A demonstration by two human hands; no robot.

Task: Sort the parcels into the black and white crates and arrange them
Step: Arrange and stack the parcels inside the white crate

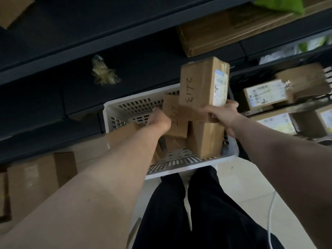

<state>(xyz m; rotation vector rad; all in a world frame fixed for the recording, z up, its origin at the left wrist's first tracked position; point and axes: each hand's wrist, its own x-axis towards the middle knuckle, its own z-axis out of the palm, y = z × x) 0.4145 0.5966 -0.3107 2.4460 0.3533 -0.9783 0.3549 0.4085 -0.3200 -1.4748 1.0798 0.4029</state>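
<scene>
A white perforated crate stands on the floor in front of me with several brown cardboard parcels inside. My right hand grips the lower end of a tall brown parcel with handwritten numbers and a white label, held upright over the crate's right side. My left hand reaches into the crate and grips a smaller brown parcel with handwriting; its fingers are hidden behind that parcel. Another brown parcel stands below, against the crate's right wall. No black crate shows.
Dark shelving runs across the back, with a crumpled wad of tape on it. Labelled boxes fill shelves at the right. A large box sits on the floor at left. My legs in black trousers stand behind the crate.
</scene>
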